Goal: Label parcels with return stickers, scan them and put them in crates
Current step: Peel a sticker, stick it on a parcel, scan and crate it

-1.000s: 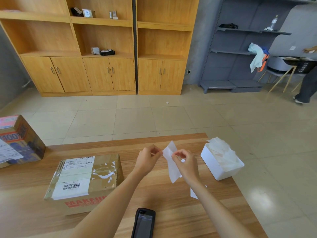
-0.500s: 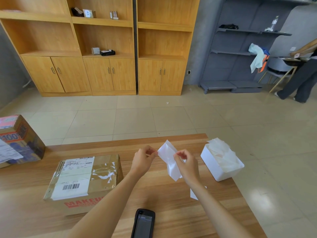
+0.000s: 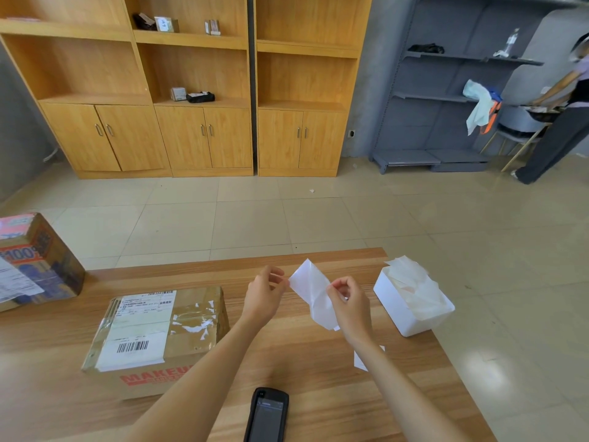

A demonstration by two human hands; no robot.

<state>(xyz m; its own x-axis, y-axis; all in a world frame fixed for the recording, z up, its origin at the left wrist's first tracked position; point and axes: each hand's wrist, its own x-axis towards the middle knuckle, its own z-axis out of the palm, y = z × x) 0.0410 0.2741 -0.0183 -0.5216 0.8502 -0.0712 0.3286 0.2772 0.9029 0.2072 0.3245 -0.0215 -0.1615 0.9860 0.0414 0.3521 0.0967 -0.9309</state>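
1. Head view: pinching hard, the right hand [image 3: 350,303] grips the white sticker sheet [image 3: 314,296] above the table [image 3: 318,371]; the left hand [image 3: 264,295] pinches its left edge, apparently peeling.
2. Parcel [image 3: 159,336] waits at nine o'clock of the hands, scanner [image 3: 267,416] at six, white bin [image 3: 411,307] at three.
3. Risk, I'd say: the thin sheet curls and sticks to itself or tears if peeled unevenly.

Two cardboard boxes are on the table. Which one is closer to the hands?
The box printed MAKEUP, lying flat with a white barcode label on top, just beside the left forearm. The other box, colourful with "100", sits at the table's far left edge.
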